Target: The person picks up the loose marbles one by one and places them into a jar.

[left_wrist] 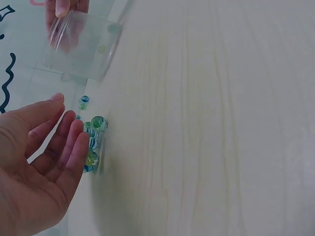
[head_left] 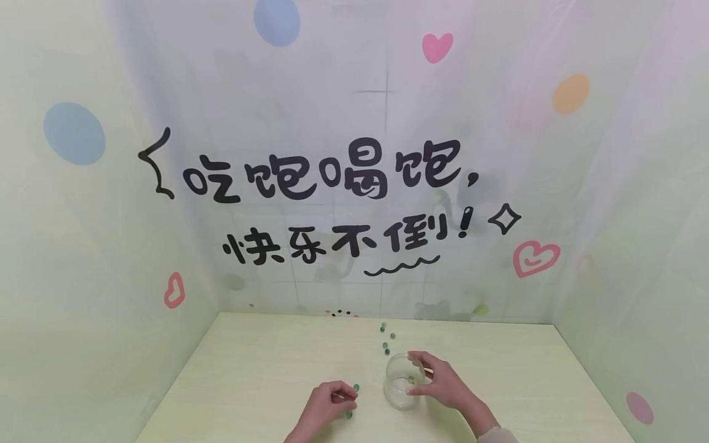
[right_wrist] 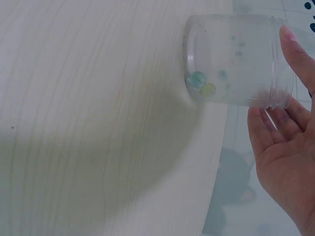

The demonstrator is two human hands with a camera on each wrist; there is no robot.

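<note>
A clear, round plastic jar (head_left: 399,400) stands upright on the table, its mouth facing up. My right hand (head_left: 443,384) grips it at the rim, thumb on one side and fingers on the other. Inside, at the bottom, lie a blue-green marble (right_wrist: 197,79) and a yellowish marble (right_wrist: 208,89). To the left of the jar, my left hand (head_left: 327,403) hovers low with loosely bent fingers and a gap between thumb and fingertips. Several glass marbles (left_wrist: 99,124) lie just beyond those fingers, partly hidden by them; no marble is visibly held.
Behind the jar, several more marbles (head_left: 387,352) are scattered towards the back of the pale wooden table (head_left: 266,351). A printed cloth backdrop (head_left: 332,111) rises at the back edge and along both sides.
</note>
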